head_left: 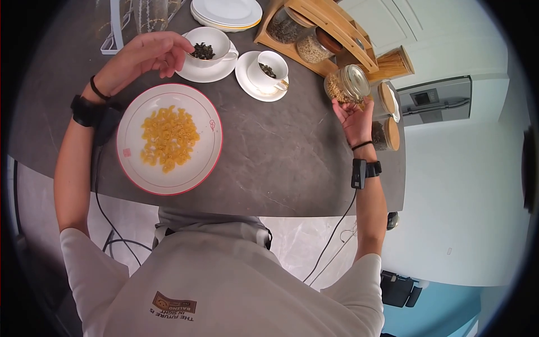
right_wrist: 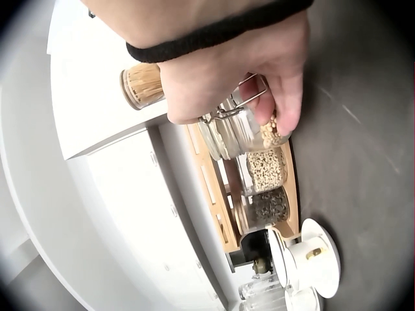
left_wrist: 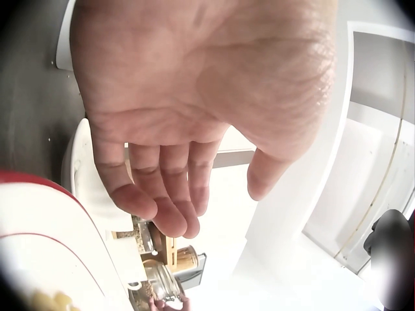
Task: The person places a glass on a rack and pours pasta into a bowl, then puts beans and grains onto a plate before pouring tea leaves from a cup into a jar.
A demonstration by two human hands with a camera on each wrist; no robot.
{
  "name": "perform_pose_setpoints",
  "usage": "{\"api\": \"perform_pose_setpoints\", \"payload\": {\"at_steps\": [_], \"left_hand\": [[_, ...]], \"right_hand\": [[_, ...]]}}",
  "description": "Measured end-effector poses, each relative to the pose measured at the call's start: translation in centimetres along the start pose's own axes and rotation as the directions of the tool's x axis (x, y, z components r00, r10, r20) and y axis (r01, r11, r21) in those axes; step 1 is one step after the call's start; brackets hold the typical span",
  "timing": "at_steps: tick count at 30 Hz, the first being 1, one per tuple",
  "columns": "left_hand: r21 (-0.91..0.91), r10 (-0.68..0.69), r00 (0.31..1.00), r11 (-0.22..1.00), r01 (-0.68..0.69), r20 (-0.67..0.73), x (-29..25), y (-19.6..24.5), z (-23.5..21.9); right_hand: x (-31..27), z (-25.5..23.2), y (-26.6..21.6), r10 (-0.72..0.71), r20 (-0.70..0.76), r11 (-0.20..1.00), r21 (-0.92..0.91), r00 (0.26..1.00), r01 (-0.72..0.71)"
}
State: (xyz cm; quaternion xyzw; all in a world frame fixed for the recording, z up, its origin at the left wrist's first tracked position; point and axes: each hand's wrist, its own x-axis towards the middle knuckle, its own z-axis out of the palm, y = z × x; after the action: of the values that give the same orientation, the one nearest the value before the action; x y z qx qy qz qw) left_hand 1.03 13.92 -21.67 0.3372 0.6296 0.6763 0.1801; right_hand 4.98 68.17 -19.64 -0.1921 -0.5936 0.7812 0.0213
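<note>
On the right of the counter, my right hand (head_left: 355,122) grips a clip-top glass jar (head_left: 348,83) of pale beans or grains. The right wrist view shows its fingers curled round the glass jar (right_wrist: 241,129), near the wire clasp. My left hand (head_left: 143,58) is held up at the left, palm showing in the left wrist view, its fingers loosely bent with nothing in them. In the head view its fingertips overlap the rim of a wide white teacup (head_left: 220,55) holding dark dried leaves. Below that hand lies a red-rimmed plate (head_left: 130,126) with dry yellow pasta (head_left: 169,137).
A smaller white cup (head_left: 275,62) with green leaves sits on its saucer (head_left: 245,78) mid-counter. Behind stands a wooden rack (head_left: 337,25) with filled jars. Lidded jars (head_left: 386,135) line the right edge. Stacked white plates (head_left: 227,11) and a wire rack (head_left: 115,28) are at the back left.
</note>
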Motion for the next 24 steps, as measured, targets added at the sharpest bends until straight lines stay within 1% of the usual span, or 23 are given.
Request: {"api": "perform_pose_setpoints", "payload": {"at_steps": [3,6,12,15,18,21,24], "left_hand": [[-0.005,-0.001,1.0,1.0,0.001,0.002,0.1,0.1,0.0],[-0.004,0.005,1.0,1.0,-0.005,-0.002,0.0,0.2,0.0],[0.011,-0.001,1.0,1.0,0.001,-0.014,0.0,0.0,0.0],[0.014,-0.003,1.0,1.0,0.003,-0.019,0.0,0.0,-0.1],[0.015,-0.01,1.0,1.0,0.01,-0.018,0.1,0.0,-0.1],[0.016,-0.014,1.0,1.0,0.014,-0.023,0.1,0.0,-0.1],[0.017,-0.017,1.0,1.0,0.018,-0.022,0.1,-0.1,-0.2]], "right_hand": [[1.2,0.1,-0.3,0.004,0.006,0.999,-0.041,1.0,-0.004],[2.6,0.0,-0.4,-0.004,0.011,1.0,-0.008,1.0,0.004],[5.1,0.8,-1.1,0.032,0.025,0.999,0.014,0.999,-0.032],[6.6,1.0,-1.0,0.01,-0.013,0.999,0.037,1.0,-0.009],[7.7,0.8,-0.8,0.003,0.002,1.0,0.017,1.0,-0.003],[8.1,0.9,-0.7,-0.006,-0.035,0.999,-0.052,0.999,0.005],[8.5,0.8,-0.4,-0.052,-0.077,0.974,-0.226,0.996,0.033]]}}
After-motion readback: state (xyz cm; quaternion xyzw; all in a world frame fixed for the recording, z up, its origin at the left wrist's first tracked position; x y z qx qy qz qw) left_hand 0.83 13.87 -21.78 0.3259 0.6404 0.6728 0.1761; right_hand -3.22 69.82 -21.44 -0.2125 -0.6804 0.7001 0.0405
